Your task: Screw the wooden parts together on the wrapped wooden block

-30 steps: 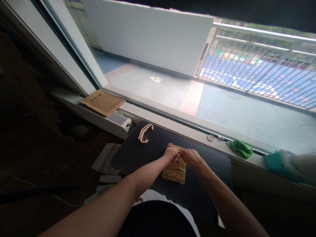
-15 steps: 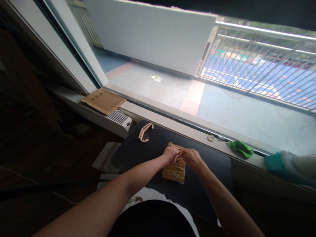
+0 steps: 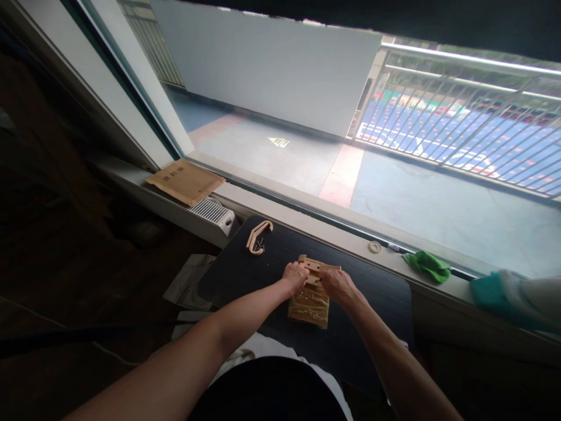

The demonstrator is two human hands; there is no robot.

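My left hand (image 3: pixel 295 276) is closed at the left end of a light wooden piece with dark holes (image 3: pixel 314 265). At its other end, my right hand (image 3: pixel 337 282) has its fingers bent and closed round the wood. A second short wooden strip (image 3: pixel 312 280) shows between the hands, just nearer to me. Below them lies a yellowish-brown block (image 3: pixel 308 311) with a rough, crinkled surface, flat on the black table (image 3: pixel 350 345). My fingertips are partly hidden, and whether the two wooden strips are joined I cannot tell.
At the table's far left lie curved wooden pieces (image 3: pixel 253 237) with several small screws or nails (image 3: pixel 259 244). A brown envelope (image 3: pixel 186 180) rests on the radiator (image 3: pixel 213 211). Along the window sill are a tape roll (image 3: pixel 374 247), a green cloth (image 3: pixel 427 267) and a teal object (image 3: pixel 495 295).
My hands have drawn apart, the left one moving left and slightly towards me. More of the wooden piece, its holes and the second strip now show between them.
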